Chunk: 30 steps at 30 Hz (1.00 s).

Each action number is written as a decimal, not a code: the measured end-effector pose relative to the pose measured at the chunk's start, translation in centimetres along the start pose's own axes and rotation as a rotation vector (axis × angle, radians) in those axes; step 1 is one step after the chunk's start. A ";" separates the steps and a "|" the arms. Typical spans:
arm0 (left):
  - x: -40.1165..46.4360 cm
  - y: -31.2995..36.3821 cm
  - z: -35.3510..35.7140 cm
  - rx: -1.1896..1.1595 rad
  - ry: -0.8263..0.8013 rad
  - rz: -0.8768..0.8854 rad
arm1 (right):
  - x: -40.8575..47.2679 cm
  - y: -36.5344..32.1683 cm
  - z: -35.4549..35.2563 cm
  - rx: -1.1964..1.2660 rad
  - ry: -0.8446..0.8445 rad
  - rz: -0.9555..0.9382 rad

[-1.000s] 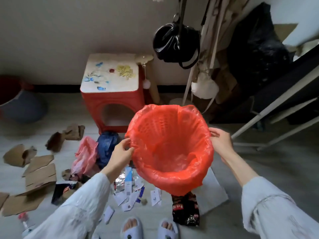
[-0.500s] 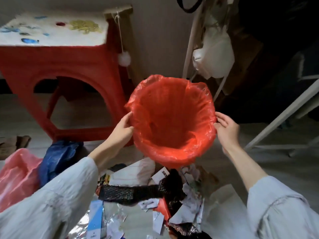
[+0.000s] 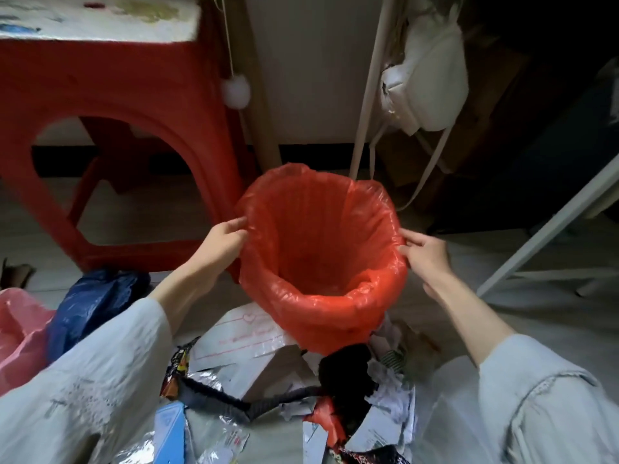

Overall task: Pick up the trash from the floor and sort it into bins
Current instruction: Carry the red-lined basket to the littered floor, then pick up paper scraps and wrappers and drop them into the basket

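Observation:
A bin lined with a red plastic bag (image 3: 338,306) stands in the middle of the view, its mouth open and its inside bare. My left hand (image 3: 219,242) pinches the bag's rim on the left side. My right hand (image 3: 427,254) pinches the rim on the right side. Trash lies on the floor just in front of the bin: torn white paper (image 3: 244,339), foil and black snack wrappers (image 3: 214,390), crumpled paper (image 3: 388,393) and a blue carton (image 3: 169,426).
A red plastic stool (image 3: 110,82) stands close to the bin's left. A blue bag (image 3: 90,299) and a pink bag (image 3: 16,333) lie at the left. A white handbag (image 3: 425,78) hangs behind the bin. A white frame leg (image 3: 549,222) slants at the right.
The bin has gone down and away from me to the floor beside the stool. My view has dropped closer to the floor. Both hands stay on the rim.

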<state>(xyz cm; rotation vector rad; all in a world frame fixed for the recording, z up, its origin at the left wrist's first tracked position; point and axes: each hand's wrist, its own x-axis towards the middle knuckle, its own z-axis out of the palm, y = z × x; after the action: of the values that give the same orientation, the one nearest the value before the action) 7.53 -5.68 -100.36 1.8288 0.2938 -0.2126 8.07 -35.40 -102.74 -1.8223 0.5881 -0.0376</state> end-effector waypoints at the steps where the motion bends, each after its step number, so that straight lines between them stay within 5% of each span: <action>1: -0.2 -0.2 0.0 -0.007 -0.010 -0.016 | 0.1 0.1 -0.3 -0.019 0.010 0.013; 13: -4.5 -1.2 -0.4 0.058 -0.044 -0.004 | -4.2 0.3 -1.7 -0.096 0.036 0.028; 20: -12.1 -5.0 0.6 0.151 0.087 0.130 | -13.9 2.4 -1.2 -0.134 0.112 0.001; 26: -17.9 -12.6 2.0 0.191 0.041 0.057 | -20.7 8.7 0.8 -0.244 -0.067 0.003; 30: -19.7 -18.7 2.7 0.346 -0.039 -0.096 | -23.2 11.6 3.5 -0.472 -0.399 -0.083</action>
<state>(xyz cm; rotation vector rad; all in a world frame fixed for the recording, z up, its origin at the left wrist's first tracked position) -16.97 -5.27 -112.41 2.1508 0.3334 -0.3854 -15.41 -25.23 -108.30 -2.2287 0.2463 0.4327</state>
